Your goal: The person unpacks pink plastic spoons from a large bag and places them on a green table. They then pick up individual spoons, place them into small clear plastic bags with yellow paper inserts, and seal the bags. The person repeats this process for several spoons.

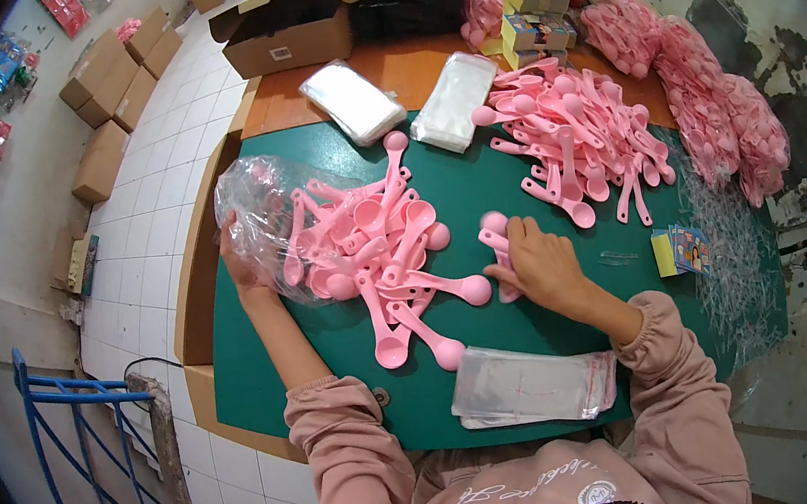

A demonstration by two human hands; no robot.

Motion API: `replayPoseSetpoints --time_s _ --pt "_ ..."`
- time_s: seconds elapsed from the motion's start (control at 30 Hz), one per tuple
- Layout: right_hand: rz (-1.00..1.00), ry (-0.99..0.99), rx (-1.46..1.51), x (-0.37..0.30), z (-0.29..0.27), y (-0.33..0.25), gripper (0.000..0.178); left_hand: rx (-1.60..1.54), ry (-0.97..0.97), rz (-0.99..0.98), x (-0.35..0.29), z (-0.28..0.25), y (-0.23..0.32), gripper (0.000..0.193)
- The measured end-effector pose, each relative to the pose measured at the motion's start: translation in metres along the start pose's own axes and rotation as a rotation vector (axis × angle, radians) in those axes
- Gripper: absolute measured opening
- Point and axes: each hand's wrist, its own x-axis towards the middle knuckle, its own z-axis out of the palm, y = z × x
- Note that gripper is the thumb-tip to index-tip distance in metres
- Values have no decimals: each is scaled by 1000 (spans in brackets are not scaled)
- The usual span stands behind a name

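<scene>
My left hand (242, 267) grips the edge of a clear plastic bag (255, 195) at the left of the green mat (476, 183). Pink plastic spoons (378, 245) spill out of that bag in a heap across the mat. My right hand (541, 265) rests on the mat to the right of the heap, fingers closed around a few pink spoons (495, 231) gathered together. A second, larger pile of pink spoons (575, 130) lies further back on the right.
A stack of clear flat sleeves (531, 387) lies near the front edge. Two stacks of clear bags (353, 102) (453, 100) sit at the back. Small printed cards (680, 250) lie right. Bagged pink spoons (716, 93), colourful small boxes (535, 9) and an open carton (291, 29) stand behind.
</scene>
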Motion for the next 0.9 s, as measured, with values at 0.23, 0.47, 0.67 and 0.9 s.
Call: replayPoseSetpoints --time_s 0.23,0.47,0.67,0.9 --pt "-334 73 301 26 17 17 24 28 -9 -26 0 7 2 62" --pt "-359 58 325 13 36 -34 25 46 6 2 -1 9 -3 60" --pt "-421 -32 148 7 28 -41 33 -63 4 -82 1 6 1 59" --pt "-392 65 311 22 12 -20 25 -40 40 -62 0 13 1 60"
